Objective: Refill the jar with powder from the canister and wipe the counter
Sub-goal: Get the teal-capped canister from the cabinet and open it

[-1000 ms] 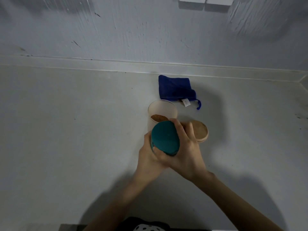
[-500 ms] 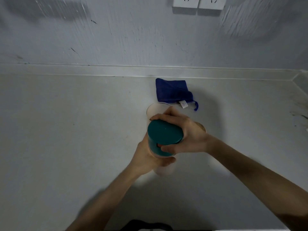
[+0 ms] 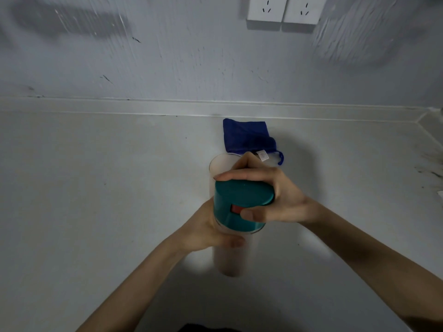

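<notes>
Head view: left hand (image 3: 206, 226) steadies the canister (image 3: 231, 255) while right-hand fingers (image 3: 242, 174) clamp its teal lid (image 3: 242, 202), probably to twist it off.

Counter (image 3: 96, 200) left open; cloth (image 3: 247, 136) behind jar (image 3: 219, 164).

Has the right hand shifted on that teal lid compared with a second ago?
Yes. The right hand has swung round to grip the teal round lid from the side nearer the blue cloth, fingers across the far edge.
</notes>
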{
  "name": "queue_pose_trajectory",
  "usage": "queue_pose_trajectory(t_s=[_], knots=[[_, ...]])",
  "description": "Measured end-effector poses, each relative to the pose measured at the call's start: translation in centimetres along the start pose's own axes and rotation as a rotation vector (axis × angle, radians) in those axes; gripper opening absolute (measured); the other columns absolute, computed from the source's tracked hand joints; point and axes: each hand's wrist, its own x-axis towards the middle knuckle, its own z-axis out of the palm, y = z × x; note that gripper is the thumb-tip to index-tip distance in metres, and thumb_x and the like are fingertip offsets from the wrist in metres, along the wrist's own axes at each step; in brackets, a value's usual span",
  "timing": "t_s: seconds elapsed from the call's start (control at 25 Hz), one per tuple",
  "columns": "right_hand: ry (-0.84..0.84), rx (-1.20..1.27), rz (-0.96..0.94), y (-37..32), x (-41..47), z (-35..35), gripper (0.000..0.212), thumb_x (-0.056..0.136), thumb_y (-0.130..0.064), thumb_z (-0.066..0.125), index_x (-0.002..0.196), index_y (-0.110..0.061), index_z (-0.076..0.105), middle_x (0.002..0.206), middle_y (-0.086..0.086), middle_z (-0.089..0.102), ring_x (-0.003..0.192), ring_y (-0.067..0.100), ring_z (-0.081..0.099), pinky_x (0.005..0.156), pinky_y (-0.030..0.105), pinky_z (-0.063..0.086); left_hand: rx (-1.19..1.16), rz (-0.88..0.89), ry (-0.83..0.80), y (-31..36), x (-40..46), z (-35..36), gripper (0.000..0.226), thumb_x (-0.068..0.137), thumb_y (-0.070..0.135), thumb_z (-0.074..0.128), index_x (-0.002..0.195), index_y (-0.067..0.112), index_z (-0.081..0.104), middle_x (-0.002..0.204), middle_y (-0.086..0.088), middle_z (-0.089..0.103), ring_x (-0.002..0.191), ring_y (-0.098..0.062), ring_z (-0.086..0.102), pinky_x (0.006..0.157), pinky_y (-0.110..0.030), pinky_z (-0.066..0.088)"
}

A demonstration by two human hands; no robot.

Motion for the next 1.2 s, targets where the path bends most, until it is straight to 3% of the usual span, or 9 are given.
queue_pose_trajectory(t_s=[0.16, 0.32, 0.56, 0.68, 0.76, 0.92, 1.0, 1.08, 1.2], knots=[[0.010, 0.106, 0.032, 0.2, 0.0, 0.0, 0.047, 0.066, -0.022, 0.063, 0.112, -0.014, 0.057, 0.094, 0.007, 0.043, 0.093, 0.018, 0.045, 0.081, 0.027, 0.046, -0.061, -0.059, -0.083, 0.1, 0.1, -0.6, 0.070, 0.056, 0.044, 0.077, 0.114, 0.029, 0.041, 0.109, 0.028, 0.062, 0.103, 0.005, 0.057, 0.083, -0.012, 0.048], [0.058, 0.149, 0.113, 1.1, -0.5, 0.4, 0.045, 0.068, -0.027, 0.062, 0.113, -0.026, 0.060, 0.095, 0.005, 0.045, 0.095, 0.022, 0.047, 0.084, 0.026, 0.047, -0.045, -0.102, -0.107, -0.4, 0.3, -0.7, 0.071, 0.053, 0.051, 0.076, 0.111, 0.028, 0.043, 0.105, 0.029, 0.064, 0.100, 0.008, 0.057, 0.082, -0.010, 0.047], [0.330, -0.092, 0.279, 2.1, -1.8, 2.3, 0.044, 0.064, -0.047, 0.059, 0.107, -0.043, 0.052, 0.098, -0.004, 0.044, 0.095, 0.005, 0.049, 0.081, 0.008, 0.043, 0.173, -0.080, 0.330, -2.2, 0.4, 1.5, 0.078, 0.054, 0.016, 0.085, 0.110, 0.036, 0.035, 0.104, 0.025, 0.050, 0.100, 0.005, 0.055, 0.074, 0.001, 0.042], [0.425, -0.239, 0.301, 2.0, -2.1, 3.3, 0.047, 0.064, -0.051, 0.057, 0.110, -0.040, 0.053, 0.096, -0.002, 0.046, 0.094, 0.006, 0.051, 0.078, 0.003, 0.041, 0.228, -0.120, 0.424, -3.5, 0.7, 2.3, 0.077, 0.049, 0.023, 0.087, 0.105, 0.036, 0.036, 0.096, 0.024, 0.052, 0.091, 0.003, 0.056, 0.078, -0.006, 0.048], [0.432, -0.261, 0.285, 2.0, -2.4, 3.4, 0.048, 0.064, -0.048, 0.059, 0.110, -0.036, 0.058, 0.095, -0.001, 0.048, 0.091, 0.008, 0.052, 0.078, 0.004, 0.040, 0.207, -0.118, 0.390, -4.0, 0.9, 2.5, 0.075, 0.051, 0.015, 0.086, 0.104, 0.038, 0.040, 0.098, 0.020, 0.056, 0.093, 0.010, 0.058, 0.078, -0.011, 0.051], [0.287, -0.112, 0.173, 2.0, -2.7, 2.4, 0.043, 0.065, -0.037, 0.063, 0.107, -0.029, 0.062, 0.096, 0.001, 0.049, 0.093, 0.008, 0.051, 0.081, 0.009, 0.041, 0.112, -0.099, 0.163, -3.1, 0.3, 2.1, 0.054, 0.063, -0.016, 0.070, 0.093, 0.023, 0.047, 0.085, 0.016, 0.054, 0.073, 0.023, 0.056, 0.058, 0.000, 0.043], [0.140, 0.039, 0.117, 2.0, -2.4, 1.6, 0.041, 0.068, -0.034, 0.063, 0.108, -0.023, 0.061, 0.095, 0.005, 0.050, 0.095, 0.012, 0.051, 0.082, 0.017, 0.043, 0.019, -0.130, 0.004, -2.9, -0.4, 1.4, 0.045, 0.062, 0.005, 0.078, 0.090, 0.027, 0.050, 0.077, 0.010, 0.061, 0.072, 0.018, 0.058, 0.059, -0.003, 0.045], [0.022, 0.205, 0.115, 1.8, -2.1, 1.0, 0.043, 0.073, -0.046, 0.062, 0.110, -0.023, 0.062, 0.098, 0.008, 0.050, 0.098, 0.020, 0.050, 0.085, 0.027, 0.046, -0.069, -0.153, -0.134, -2.8, -1.1, 0.7, 0.057, 0.056, 0.040, 0.077, 0.102, 0.025, 0.047, 0.090, 0.018, 0.069, 0.088, 0.013, 0.059, 0.071, -0.007, 0.048], [-0.004, 0.324, 0.167, 1.5, -1.7, 0.4, 0.059, 0.072, -0.060, 0.058, 0.115, -0.020, 0.058, 0.104, -0.005, 0.053, 0.102, 0.012, 0.051, 0.085, 0.022, 0.044, -0.118, -0.194, -0.173, -2.8, -0.9, 0.0, 0.075, 0.055, 0.052, 0.075, 0.115, 0.021, 0.042, 0.109, 0.026, 0.064, 0.104, 0.004, 0.056, 0.084, -0.014, 0.048]])
